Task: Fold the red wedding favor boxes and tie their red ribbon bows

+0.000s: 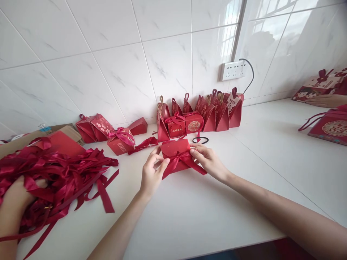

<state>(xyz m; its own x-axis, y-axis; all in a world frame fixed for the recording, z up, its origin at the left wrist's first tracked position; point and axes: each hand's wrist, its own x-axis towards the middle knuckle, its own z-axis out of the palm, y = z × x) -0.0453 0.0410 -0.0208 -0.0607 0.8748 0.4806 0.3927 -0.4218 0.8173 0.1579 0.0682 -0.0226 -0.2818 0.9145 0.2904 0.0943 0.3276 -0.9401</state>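
A small red gift box [175, 147] stands on the white table in front of me. A dark red ribbon [184, 157] is tied across its front in a bow, its tails hanging down either side. At the box's left side, my left hand [154, 168] grips the edge between thumb and fingers. My right hand [207, 159] pinches the right side near the bow, with its thumb on the ribbon. The fingertips behind the box are partly hidden.
Another person's hand [23, 191] reaches into a heap of red ribbons [70, 180] at left. Several red boxes [222, 113] line the tiled wall. A black cord loop [200, 140] lies behind my box. At far right, another hand [322, 100] touches boxes near a red box [330, 126].
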